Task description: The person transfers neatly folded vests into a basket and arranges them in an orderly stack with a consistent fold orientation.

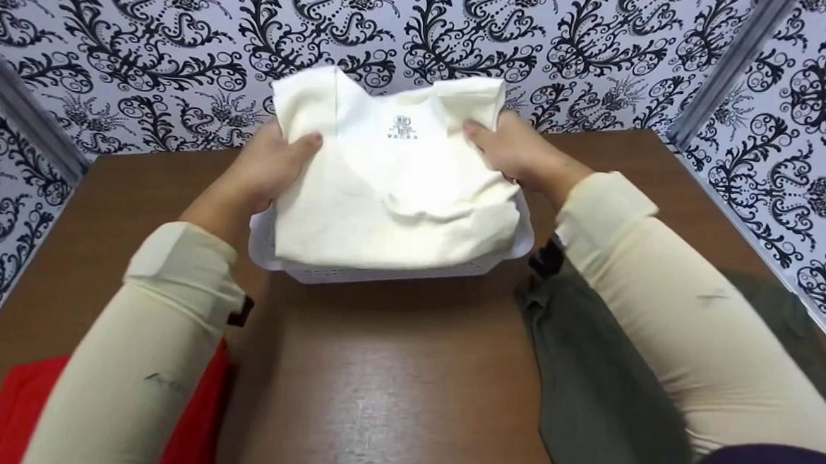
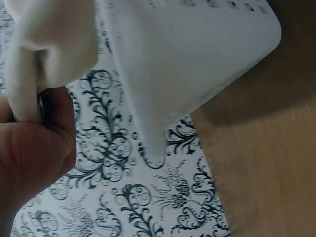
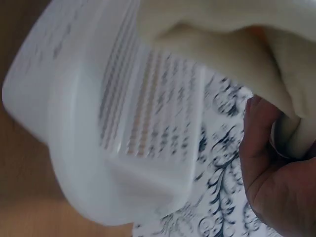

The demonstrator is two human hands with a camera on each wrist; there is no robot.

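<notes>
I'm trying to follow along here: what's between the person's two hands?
A cream garment spans the gap, held by the left hand and right hand. The head view shows it, partly covering the white basket.

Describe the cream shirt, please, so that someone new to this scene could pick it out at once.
Look across the brown table to the white perforated basket before the patterned wall. Over the basket, the left hand and the right hand hold the cream shirt. Unlike the red cloth and dark green garment, it is pale, with dark printing inside its neckline.
</notes>
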